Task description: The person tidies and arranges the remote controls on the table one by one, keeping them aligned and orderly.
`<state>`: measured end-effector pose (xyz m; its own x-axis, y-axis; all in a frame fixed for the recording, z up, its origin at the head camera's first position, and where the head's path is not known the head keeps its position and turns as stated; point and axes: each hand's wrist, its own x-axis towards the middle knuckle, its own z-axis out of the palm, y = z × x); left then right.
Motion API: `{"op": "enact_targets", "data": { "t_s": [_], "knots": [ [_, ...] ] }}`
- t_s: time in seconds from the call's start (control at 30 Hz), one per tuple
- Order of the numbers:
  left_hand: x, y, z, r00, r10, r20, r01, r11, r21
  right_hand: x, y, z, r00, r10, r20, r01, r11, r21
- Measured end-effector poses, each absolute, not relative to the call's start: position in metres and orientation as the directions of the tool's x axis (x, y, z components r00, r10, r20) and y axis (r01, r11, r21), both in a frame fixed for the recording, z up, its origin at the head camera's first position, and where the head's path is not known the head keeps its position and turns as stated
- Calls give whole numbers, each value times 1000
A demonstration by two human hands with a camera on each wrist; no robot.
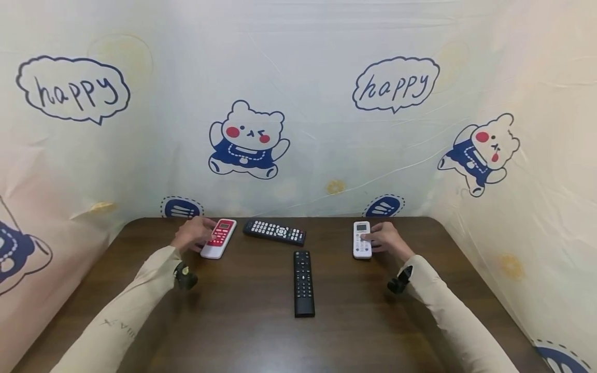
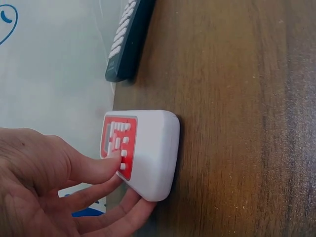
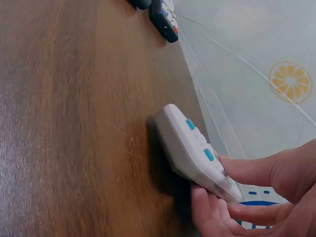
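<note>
My left hand pinches a white remote control with a red button panel at the back left of the table; in the left wrist view the thumb presses on its buttons and the fingers curl under its edge. On the right, my right hand grips a white remote control with a small screen, thumb on its face and fingers beneath. In the right wrist view this white remote is tilted, one side raised over the table. Between the hands lie a black remote with white buttons and a long black remote.
The dark brown wooden table ends at the back against a pale hanging cloth printed with bears and words. The same cloth encloses both sides. Each wrist wears a small black camera, as on the left wrist.
</note>
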<state>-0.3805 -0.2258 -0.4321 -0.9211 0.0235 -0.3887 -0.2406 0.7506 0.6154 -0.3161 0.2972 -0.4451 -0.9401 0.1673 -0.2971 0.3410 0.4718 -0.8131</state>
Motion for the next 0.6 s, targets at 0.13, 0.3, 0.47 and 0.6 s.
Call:
{"op": "enact_targets", "data": {
  "t_s": [0.13, 0.3, 0.47, 0.6],
  "knots": [
    [-378, -220, -432, -926, 5, -377, -241, 762, 601, -316, 300, -445, -939, 154, -308, 343, 490, -801],
    [-379, -218, -430, -925, 12, -379, -227, 781, 581, -315, 299, -444, -950, 157, -269, 311, 490, -814],
    [-382, -218, -430, -924, 1, -382, -232, 793, 564, -316, 300, -444, -943, 155, -294, 333, 453, -827],
    [-380, -219, -431, -924, -16, -383, -244, 795, 556, -316, 303, -449, -936, 157, -315, 352, 398, -847]
  ]
}}
